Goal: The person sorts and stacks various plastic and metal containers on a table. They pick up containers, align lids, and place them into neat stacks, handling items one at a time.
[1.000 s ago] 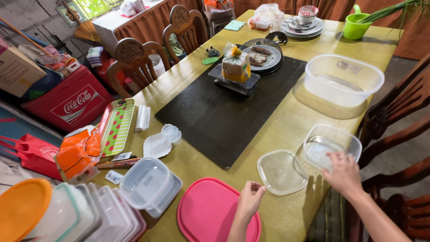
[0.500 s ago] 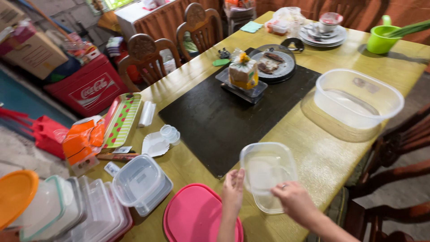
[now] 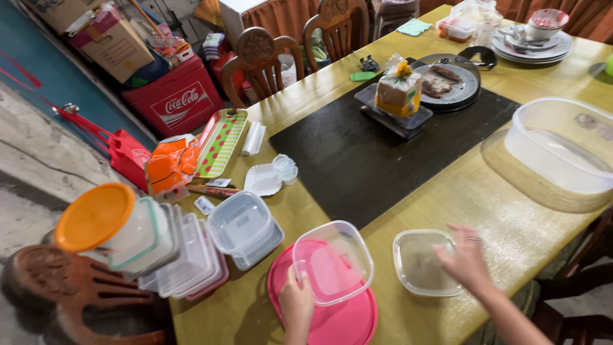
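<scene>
Head view: a clear, square plastic container with rounded corners (image 3: 333,262) is held by the left hand (image 3: 296,304) at its near-left corner, the fingers closed on the rim. The container is tilted, its open mouth turned up and towards the camera, and it lies over a round pink plastic lid (image 3: 332,316) at the near edge of the yellow wooden tabletop (image 3: 460,191). Its sides are nearly equal, so no long axis can be told.

The right hand (image 3: 465,259) is laid with spread, open fingers on a clear, flat square plastic lid (image 3: 421,263), which lies flat near the near edge, to the right of the pink lid and apart from it.

A second clear square tub (image 3: 246,229) is nested in another just left of the pink lid. A stack of clear lidded boxes (image 3: 172,255) is crowded at the near-left corner, with a round orange lid (image 3: 94,216) on top. An orange crumpled plastic package (image 3: 171,165) is seen at the left edge beside a long green-and-red dotted tray (image 3: 220,142). A black rectangular mat (image 3: 383,160) covers the middle, bearing a wrapped yellow-and-white loaf-shaped pack (image 3: 398,93). A large clear oval tub (image 3: 562,147) stands towards the right edge. A red box with white lettering (image 3: 172,99) stands on the floor beyond the left edge.
</scene>
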